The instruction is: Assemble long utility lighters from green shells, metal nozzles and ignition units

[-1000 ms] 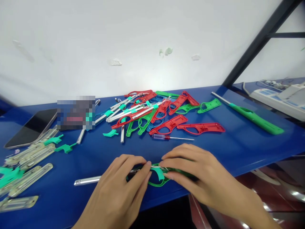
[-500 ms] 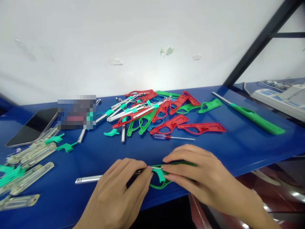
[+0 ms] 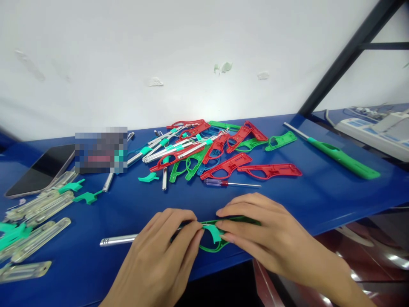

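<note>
A green lighter handle half [image 3: 208, 249] lies near the front edge of the table, its finger loop showing between my hands. A teal trigger [image 3: 213, 233] sits in that loop. Out to the left of the handle runs a silver metal tube [image 3: 118, 241]. My left hand [image 3: 159, 251] pinches the front end of the handle, where the tube meets it; the fingers hide the joint. With bent fingers, my right hand [image 3: 268, 238] grips the back part of the handle and covers most of it. Thin white wire shows by its fingertips.
Red and green handle halves [image 3: 270, 171] and metal tubes lie heaped behind my hands. In front is a screwdriver [image 3: 217, 182]. Clear fuel tanks [image 3: 41, 239], teal triggers [image 3: 87, 197] and a phone [image 3: 41, 170] are at left. A whole green lighter [image 3: 343, 157] lies at right.
The left fingertips have shifted very slightly at the front of the handle. Both hands keep their hold, and the view has moved a little.
</note>
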Tool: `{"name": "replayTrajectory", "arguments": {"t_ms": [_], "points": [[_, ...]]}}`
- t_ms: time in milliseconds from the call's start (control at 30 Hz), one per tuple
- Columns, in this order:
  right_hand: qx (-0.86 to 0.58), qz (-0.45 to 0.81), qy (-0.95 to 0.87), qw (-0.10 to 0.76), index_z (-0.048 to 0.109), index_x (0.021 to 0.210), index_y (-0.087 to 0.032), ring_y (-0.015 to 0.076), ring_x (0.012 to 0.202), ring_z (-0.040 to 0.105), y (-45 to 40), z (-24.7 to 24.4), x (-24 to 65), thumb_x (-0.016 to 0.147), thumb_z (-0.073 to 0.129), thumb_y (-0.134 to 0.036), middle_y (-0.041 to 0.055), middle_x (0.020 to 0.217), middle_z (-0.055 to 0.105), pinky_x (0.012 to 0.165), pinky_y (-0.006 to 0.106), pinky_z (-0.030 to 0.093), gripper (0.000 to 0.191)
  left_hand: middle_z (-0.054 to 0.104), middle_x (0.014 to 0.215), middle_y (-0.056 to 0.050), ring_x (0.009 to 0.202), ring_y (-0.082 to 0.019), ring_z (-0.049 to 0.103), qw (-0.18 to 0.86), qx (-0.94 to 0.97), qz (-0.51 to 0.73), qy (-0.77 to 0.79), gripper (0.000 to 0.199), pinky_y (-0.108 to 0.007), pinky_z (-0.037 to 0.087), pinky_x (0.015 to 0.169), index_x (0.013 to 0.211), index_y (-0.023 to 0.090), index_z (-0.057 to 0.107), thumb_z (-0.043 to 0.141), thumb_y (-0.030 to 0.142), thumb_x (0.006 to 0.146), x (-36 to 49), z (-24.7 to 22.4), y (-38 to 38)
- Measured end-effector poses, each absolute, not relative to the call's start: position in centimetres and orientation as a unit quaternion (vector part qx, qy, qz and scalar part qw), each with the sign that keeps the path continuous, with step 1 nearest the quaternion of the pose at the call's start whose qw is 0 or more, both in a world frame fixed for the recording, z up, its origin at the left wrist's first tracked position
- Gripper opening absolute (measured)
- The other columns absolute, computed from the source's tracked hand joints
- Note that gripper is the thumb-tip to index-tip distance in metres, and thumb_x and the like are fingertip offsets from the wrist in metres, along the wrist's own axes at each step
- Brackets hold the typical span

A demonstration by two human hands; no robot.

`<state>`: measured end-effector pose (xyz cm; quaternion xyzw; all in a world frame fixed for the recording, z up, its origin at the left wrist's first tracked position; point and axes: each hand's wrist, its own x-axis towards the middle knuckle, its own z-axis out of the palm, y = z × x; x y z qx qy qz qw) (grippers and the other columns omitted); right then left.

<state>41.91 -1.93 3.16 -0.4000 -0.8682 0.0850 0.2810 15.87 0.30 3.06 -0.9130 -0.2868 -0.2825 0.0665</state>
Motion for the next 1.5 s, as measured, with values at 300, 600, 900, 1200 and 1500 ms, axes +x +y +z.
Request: {"name": "replayTrajectory", "arguments": {"t_ms": [300,600,900,1200,1500], "points": [[-0.428,0.098,-0.852,0.285,0.077,0.112,-0.027,0.0165,0.113,0.069,-1.8,4.1,42.9,0.107,0.062,-0.023,-0.0051,0.121,0.079,0.107,0.035,0.046,0.017,0.078,0.101,-0.002,0.092,-0.02,0.071,0.064,-0.91,-0.285,-0.295,0.038,-0.036,0.06,0.083,0.101,0.019,0.077,0.04,0.014,0.109,15.9,3.2,0.2],[-0.41,0.081,-0.871,0.26,0.073,0.103,-0.027,0.0151,0.114,0.069,-1.1,4.6,43.1,0.104,0.07,-0.031,-0.0065,0.119,0.078,0.104,0.032,0.044,0.005,0.078,0.106,-0.002,0.102,-0.019,0.067,0.06,-0.912,-0.286,-0.287,0.033,-0.035,0.052,0.093,0.108,0.018,0.077,0.045,0.011,0.108,15.7,2.6,0.1],[-0.391,0.115,-0.879,0.246,0.072,0.103,-0.03,0.0145,0.119,0.067,-0.9,4.4,43.6,0.106,0.067,-0.033,-0.0078,0.13,0.075,0.109,0.031,0.043,0.007,0.077,0.103,-0.003,0.101,-0.019,0.065,0.044,-0.911,-0.293,-0.286,0.031,-0.035,0.051,0.093,0.106,0.016,0.077,0.046,0.011,0.108,15.7,2.4,0.1],[-0.386,0.065,-0.89,0.234,0.073,0.106,-0.028,0.0155,0.124,0.065,-1.3,4.2,43.5,0.11,0.059,-0.034,-0.0075,0.138,0.073,0.108,0.031,0.044,0.016,0.078,0.1,-0.001,0.095,-0.019,0.067,0.062,-0.912,-0.29,-0.284,0.039,-0.035,0.053,0.086,0.102,0.017,0.077,0.04,0.012,0.109,16.1,3.2,0.3],[-0.39,0.048,-0.885,0.248,0.073,0.107,-0.024,0.0171,0.117,0.065,-1.4,4.6,43.4,0.111,0.055,-0.028,-0.0021,0.129,0.077,0.101,0.033,0.049,0.019,0.078,0.104,-0.001,0.099,-0.019,0.068,0.033,-0.912,-0.279,-0.299,0.033,-0.036,0.055,0.089,0.106,0.019,0.076,0.044,0.016,0.11,15.8,2.8,0.1]]}}
